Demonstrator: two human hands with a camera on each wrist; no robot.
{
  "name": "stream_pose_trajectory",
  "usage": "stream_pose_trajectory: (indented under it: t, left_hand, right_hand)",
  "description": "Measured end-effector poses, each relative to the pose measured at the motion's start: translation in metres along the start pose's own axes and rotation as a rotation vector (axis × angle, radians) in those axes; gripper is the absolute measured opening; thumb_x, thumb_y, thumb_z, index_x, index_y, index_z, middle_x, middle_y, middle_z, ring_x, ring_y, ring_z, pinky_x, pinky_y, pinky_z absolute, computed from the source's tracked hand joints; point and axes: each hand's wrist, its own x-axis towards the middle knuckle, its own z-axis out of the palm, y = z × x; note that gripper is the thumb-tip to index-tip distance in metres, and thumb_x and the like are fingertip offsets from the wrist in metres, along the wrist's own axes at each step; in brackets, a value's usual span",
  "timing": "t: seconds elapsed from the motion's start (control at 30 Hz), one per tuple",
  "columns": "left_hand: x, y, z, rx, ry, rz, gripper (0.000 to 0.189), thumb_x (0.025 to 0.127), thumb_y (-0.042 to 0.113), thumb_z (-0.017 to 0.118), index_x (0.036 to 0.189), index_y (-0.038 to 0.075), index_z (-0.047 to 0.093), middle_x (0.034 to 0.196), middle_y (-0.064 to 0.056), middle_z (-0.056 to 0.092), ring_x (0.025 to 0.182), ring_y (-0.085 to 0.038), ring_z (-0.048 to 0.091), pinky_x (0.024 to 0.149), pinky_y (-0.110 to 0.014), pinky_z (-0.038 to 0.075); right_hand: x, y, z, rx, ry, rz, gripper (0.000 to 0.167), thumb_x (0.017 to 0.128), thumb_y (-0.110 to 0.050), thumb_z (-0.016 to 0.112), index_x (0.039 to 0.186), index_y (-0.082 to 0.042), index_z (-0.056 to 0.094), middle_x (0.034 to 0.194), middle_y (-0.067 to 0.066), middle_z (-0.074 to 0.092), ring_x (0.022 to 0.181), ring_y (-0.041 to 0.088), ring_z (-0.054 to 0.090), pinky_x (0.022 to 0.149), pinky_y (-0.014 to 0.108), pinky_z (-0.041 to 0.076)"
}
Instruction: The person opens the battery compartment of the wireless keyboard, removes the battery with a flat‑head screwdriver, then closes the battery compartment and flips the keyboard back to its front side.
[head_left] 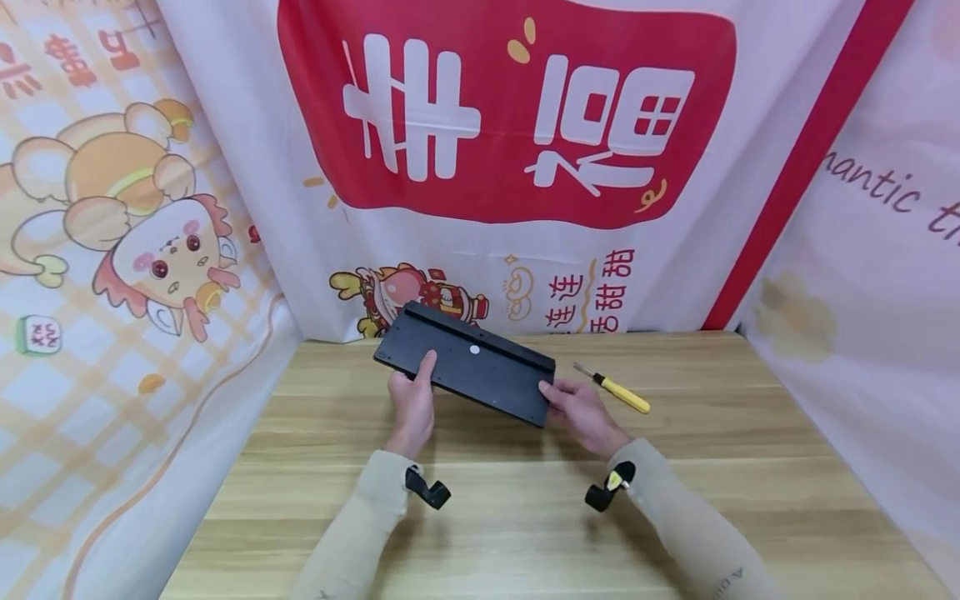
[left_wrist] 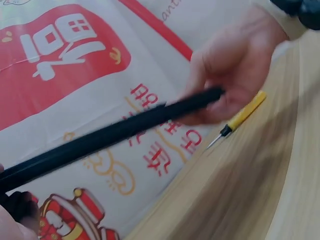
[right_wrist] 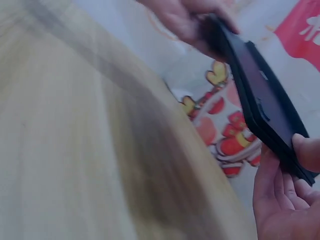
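A black keyboard [head_left: 480,379], its underside facing up with a small round white sticker and a raised ridge along the far edge, is held above the table in both hands. My left hand [head_left: 413,406] grips its near edge toward the left end, thumb on the underside. At the right end, my right hand [head_left: 587,414] pinches the corner between the thumb on top and the fingers beneath. The left wrist view shows the keyboard [left_wrist: 100,142] nearly edge-on. In the right wrist view, the right hand's fingers [right_wrist: 275,192] lie under the tilted keyboard [right_wrist: 262,97].
A screwdriver [head_left: 621,393] with a yellow handle lies on the wooden table [head_left: 510,517], just beyond the right hand. Printed cloth [head_left: 510,192] hangs behind the table and along both sides. Black camera mounts [head_left: 429,489] sit on both wrists.
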Motion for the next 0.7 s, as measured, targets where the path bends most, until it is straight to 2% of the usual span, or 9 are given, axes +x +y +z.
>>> stream_pose_trajectory:
  t: [0.13, 0.27, 0.33, 0.47, 0.53, 0.57, 0.7]
  left_hand:
    - [0.005, 0.002, -0.014, 0.073, -0.009, -0.031, 0.062, 0.102, 0.023, 0.072, 0.156, 0.005, 0.048, 0.157, -0.011, 0.055, 0.144, -0.018, 0.054, 0.119, -0.030, 0.049]
    - [0.005, 0.002, -0.029, 0.331, -0.043, -0.027, 0.061, 0.098, 0.038, 0.077, 0.147, 0.009, 0.056, 0.147, -0.008, 0.063, 0.131, -0.016, 0.061, 0.113, -0.030, 0.053]
    - [0.004, 0.001, -0.036, 0.481, -0.063, -0.007, 0.059, 0.095, 0.045, 0.078, 0.139, 0.010, 0.060, 0.135, -0.008, 0.067, 0.116, -0.018, 0.064, 0.100, -0.030, 0.057]
    - [0.002, 0.000, -0.050, 0.718, -0.119, 0.015, 0.053, 0.094, 0.053, 0.076, 0.125, 0.011, 0.068, 0.116, -0.008, 0.068, 0.095, -0.019, 0.060, 0.079, -0.027, 0.053]
    - [0.002, 0.000, -0.056, 0.788, -0.168, 0.015, 0.049, 0.096, 0.053, 0.075, 0.121, 0.010, 0.073, 0.111, -0.010, 0.069, 0.092, -0.021, 0.059, 0.075, -0.027, 0.052]
    - [0.001, 0.001, -0.059, 0.821, -0.190, 0.007, 0.049, 0.096, 0.052, 0.075, 0.121, 0.011, 0.074, 0.112, -0.009, 0.070, 0.095, -0.021, 0.060, 0.077, -0.027, 0.053]
    - [0.002, 0.000, -0.071, 0.890, -0.266, -0.068, 0.054, 0.095, 0.048, 0.077, 0.131, 0.008, 0.073, 0.117, -0.011, 0.072, 0.102, -0.022, 0.063, 0.082, -0.028, 0.055]
  right_hand:
    - [-0.002, -0.015, -0.021, -0.060, 0.007, 0.006, 0.018, 0.105, -0.022, 0.068, 0.109, -0.005, 0.070, 0.091, -0.005, 0.062, 0.080, 0.007, 0.062, 0.080, 0.027, 0.060]
    - [-0.004, -0.026, -0.038, -0.134, 0.017, 0.018, 0.023, 0.104, -0.026, 0.071, 0.107, -0.003, 0.069, 0.096, -0.002, 0.061, 0.083, 0.010, 0.062, 0.080, 0.025, 0.060]
    - [-0.005, -0.030, -0.045, -0.195, 0.005, 0.026, 0.028, 0.103, -0.029, 0.071, 0.109, -0.002, 0.067, 0.099, -0.001, 0.061, 0.086, 0.012, 0.063, 0.082, 0.025, 0.061]
    - [-0.003, -0.034, -0.056, -0.281, -0.018, 0.046, 0.030, 0.104, -0.030, 0.070, 0.114, -0.001, 0.065, 0.100, -0.001, 0.062, 0.090, 0.012, 0.063, 0.086, 0.027, 0.061]
    - [-0.001, -0.034, -0.061, -0.312, -0.025, 0.042, 0.028, 0.104, -0.028, 0.070, 0.110, -0.001, 0.065, 0.098, -0.001, 0.061, 0.088, 0.011, 0.062, 0.085, 0.029, 0.060]
    - [0.001, -0.033, -0.063, -0.326, -0.025, 0.041, 0.025, 0.104, -0.026, 0.070, 0.107, -0.002, 0.065, 0.096, -0.002, 0.061, 0.086, 0.011, 0.061, 0.085, 0.030, 0.060]
    - [0.006, -0.028, -0.071, -0.401, -0.037, 0.038, 0.021, 0.103, -0.024, 0.071, 0.096, -0.005, 0.065, 0.093, -0.002, 0.059, 0.081, 0.010, 0.058, 0.081, 0.031, 0.058]
